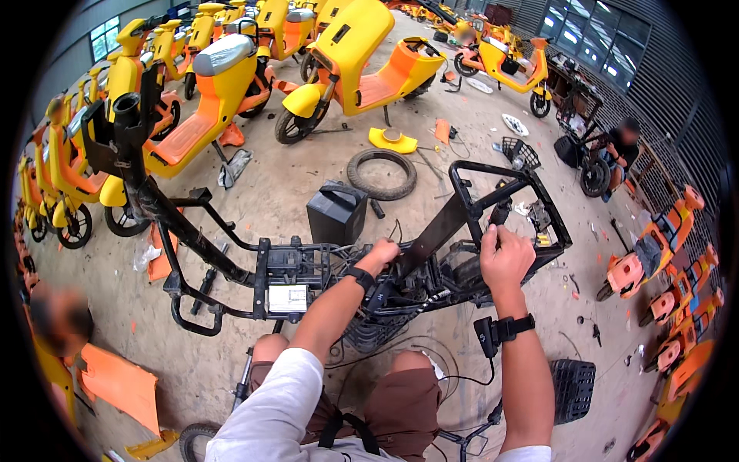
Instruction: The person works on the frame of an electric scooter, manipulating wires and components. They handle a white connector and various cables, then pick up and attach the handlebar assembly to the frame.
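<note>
A bare black scooter frame [202,245] stands across in front of me, its steering tube at the left and its raised seat frame [560,231] at the right. Over the middle of it, beside the flat black upright plate [435,235], my left hand [379,256] is closed; whatever its fingers hold is hidden. My right hand [506,258] is closed at the seat frame, its fingers around the lower end of a black cylindrical part [501,209]. Cables and dark fittings crowd the frame beneath my left hand. A white-labelled box [288,298] sits in the frame's floor section.
Behind the frame stand a black battery box [337,214] and a loose tyre [382,174]. Yellow-and-orange scooters [362,69] line the far left, more at the right. A black basket [573,391] lies near my right arm. Another person [620,150] crouches at the far right.
</note>
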Motion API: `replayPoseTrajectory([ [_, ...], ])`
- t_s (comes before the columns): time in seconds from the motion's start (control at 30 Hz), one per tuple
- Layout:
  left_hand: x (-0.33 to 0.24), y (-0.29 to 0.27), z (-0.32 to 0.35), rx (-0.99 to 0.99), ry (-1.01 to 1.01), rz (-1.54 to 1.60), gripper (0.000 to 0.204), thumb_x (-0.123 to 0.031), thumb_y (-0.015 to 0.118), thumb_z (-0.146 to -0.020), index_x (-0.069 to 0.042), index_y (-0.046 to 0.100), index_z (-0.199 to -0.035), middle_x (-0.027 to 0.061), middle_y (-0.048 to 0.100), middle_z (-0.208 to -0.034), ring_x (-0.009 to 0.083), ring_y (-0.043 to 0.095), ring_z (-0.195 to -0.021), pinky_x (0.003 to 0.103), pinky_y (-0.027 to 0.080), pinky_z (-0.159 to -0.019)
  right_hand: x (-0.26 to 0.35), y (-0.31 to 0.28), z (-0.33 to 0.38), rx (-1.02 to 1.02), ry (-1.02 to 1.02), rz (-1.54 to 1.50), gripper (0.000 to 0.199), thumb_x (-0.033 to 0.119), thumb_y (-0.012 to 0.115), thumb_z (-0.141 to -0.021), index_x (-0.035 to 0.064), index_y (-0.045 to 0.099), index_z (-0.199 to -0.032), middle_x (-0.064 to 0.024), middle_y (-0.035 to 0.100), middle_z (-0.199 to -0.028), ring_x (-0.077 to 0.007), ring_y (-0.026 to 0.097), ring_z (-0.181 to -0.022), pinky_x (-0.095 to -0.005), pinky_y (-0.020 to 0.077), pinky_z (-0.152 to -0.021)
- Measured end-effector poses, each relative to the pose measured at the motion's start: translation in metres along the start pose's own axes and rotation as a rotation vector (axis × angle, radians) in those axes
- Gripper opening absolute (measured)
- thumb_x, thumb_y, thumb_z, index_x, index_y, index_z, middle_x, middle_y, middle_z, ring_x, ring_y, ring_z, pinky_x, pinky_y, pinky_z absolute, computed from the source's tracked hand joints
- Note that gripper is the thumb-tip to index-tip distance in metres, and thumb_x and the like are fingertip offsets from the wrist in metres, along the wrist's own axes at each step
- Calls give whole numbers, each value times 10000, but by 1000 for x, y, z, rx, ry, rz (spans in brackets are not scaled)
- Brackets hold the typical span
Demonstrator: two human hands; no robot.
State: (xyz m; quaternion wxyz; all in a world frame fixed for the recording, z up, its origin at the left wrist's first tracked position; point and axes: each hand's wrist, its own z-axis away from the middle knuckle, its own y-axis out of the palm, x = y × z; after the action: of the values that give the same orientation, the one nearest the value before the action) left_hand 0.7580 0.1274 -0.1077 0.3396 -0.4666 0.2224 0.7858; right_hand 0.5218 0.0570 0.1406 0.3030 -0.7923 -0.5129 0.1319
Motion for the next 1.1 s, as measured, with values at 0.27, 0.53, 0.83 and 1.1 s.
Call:
replayPoseTrajectory([
  [0.27, -24, -30, 72, 251, 176, -191, 371, -42, 563, -855, 12, 589, -1221, 101, 636, -1195, 178, 586, -1096, 320, 442, -911, -4, -1, 5, -19, 30, 24, 314, 260, 554, -856, 61, 599, -619, -143, 576, -564, -339, 544, -531, -412, 367, -551],
  [0.53, 23, -104, 161, -158, 661, -797, 375, -171, 694, -805, 57, 612, -1091, 170, 669, -1027, 309, 633, -999, 384, 480, -912, -2, -2, 3, -37, 10, 28, 316, 264, 556, -855, 65, 620, -618, -143, 581, -557, -360, 529, -500, -422, 384, -529],
  [0.83, 72, -49, 194, -209, 672, -1328, 272, -309, 687, -732, -46, 702, -803, 97, 609, -951, 287, 520, -1092, 536, 326, -987, -10, 2, 4, -2, 60, 60, 323, 327, 553, -864, 80, 689, -707, -168, 624, -623, -377, 568, -562, -457, 424, -541],
  [1.1, 2, -90, 193, -133, 489, 9, 245, -219, 591, -947, 12, 655, -994, 39, 665, -861, 89, 583, -659, 239, 484, -630, -8, 3, 8, 35, 139, 20, 358, 361, 524, -873, 90, 682, -699, -167, 632, -633, -383, 602, -586, -467, 457, -537],
])
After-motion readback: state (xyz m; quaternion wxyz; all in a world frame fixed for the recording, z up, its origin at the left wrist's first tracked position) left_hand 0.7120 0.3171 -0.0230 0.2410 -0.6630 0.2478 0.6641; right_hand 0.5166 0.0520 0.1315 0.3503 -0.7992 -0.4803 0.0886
